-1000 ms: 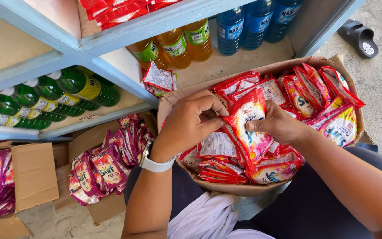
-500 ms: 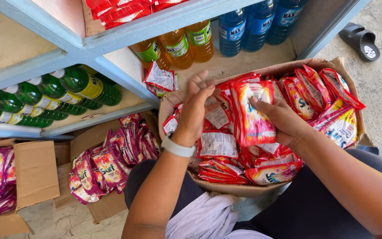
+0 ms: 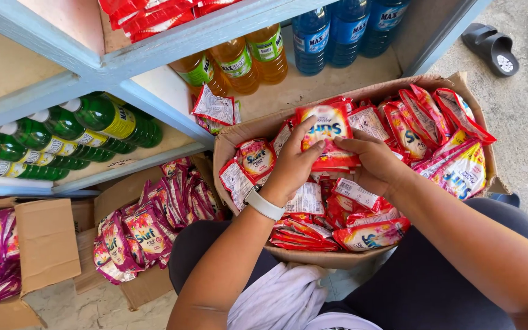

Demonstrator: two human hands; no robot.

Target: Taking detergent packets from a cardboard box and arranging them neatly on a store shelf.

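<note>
Both hands are gripping one red sachet (image 3: 326,135), lifting it just above the cardboard box (image 3: 362,256) on the person's lap: the left hand (image 3: 293,165), wearing a white wristband (image 3: 264,205), is closing its fingers on the sachet's left edge, and the right hand (image 3: 371,162) is pinching its right edge and lower corner. Filling the box beneath the hands are more red sachets (image 3: 426,131), some standing on edge along the far wall, others lying flat near the front wall. Lying on the shelf (image 3: 288,91) just beyond the box's far left corner is a lone sachet (image 3: 215,110). Standing farther back on that shelf are orange bottles (image 3: 239,64) and blue bottles (image 3: 343,33). Lying on their sides on a lower shelf, well to the left of the box, are green bottles (image 3: 62,137). Sitting on the floor left of the box is a second carton of pink sachets (image 3: 148,226). Resting on the concrete beyond the box's far right corner is a dark sandal (image 3: 491,47).
</note>
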